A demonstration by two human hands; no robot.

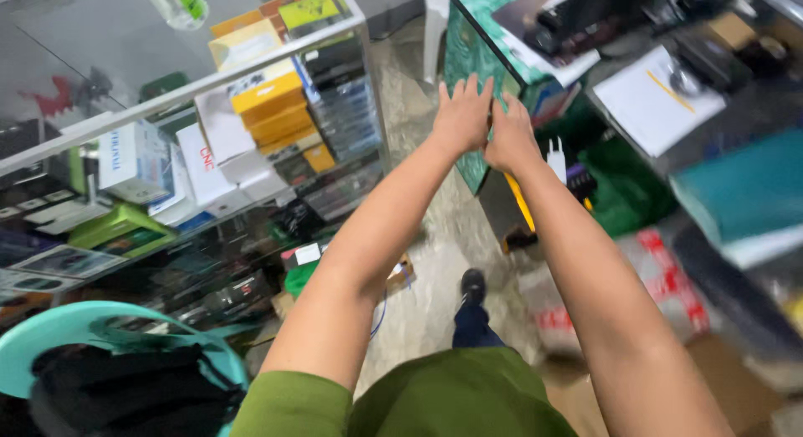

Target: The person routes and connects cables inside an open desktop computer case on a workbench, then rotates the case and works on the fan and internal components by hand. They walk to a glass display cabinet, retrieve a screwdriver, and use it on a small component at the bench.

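Olive-green sleeves (293, 403) sit closest, and from them two bare forearms stretch straight out over a stone-patterned floor (435, 261), with one dark shoe (473, 285) planted below. Down at the near left a turquoise plastic chair (58, 332) cradles a black bag (125, 395), parked there, I would guess, to keep it off the ground. Beside it runs a glass display case (209, 86) whose shelves hold stacked cartons: yellow boxes (269, 111), white boxes (217, 165), a green flat box (117, 228) and dark trays of small goods, all packed edge-on so their faces show through the glass. Opposite, on the right, a red-and-white printed sack (661, 278) slumps by the floor, and a teal box (744, 186) rests on the counter above it. Farther out, the left hand (462, 115) and the right hand (508, 136) lie side by side, touching, with fingers spread flat against the side of a green marbled box (468, 56); neither hand closes on anything, they only press its face, seemingly to steady or shift it. That box stands upright on a low dark stand near the counter, well ahead of the person. Its open top carries papers and dark gadgets (577, 19). A white sheet with a yellow pencil (652, 98) lies beyond on the desk.
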